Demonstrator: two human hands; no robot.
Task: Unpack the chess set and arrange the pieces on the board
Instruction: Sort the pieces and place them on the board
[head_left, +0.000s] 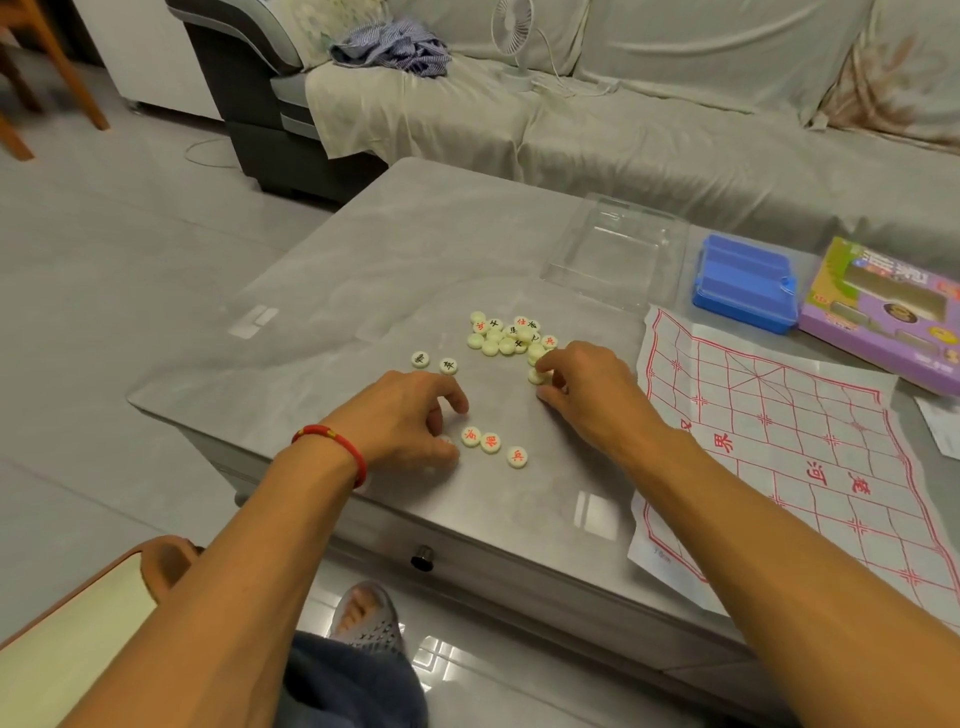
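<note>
1. Your right hand pinches a piece at the pile; your left hand curls over another.
2. The board lies right of both, nearer your right hand, bare.

left hand fingers curled | right hand pinching

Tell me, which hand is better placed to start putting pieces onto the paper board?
Probably the right hand: it pinches a piece at the pile and lies right beside the paper board. The left hand is farther away.
</note>
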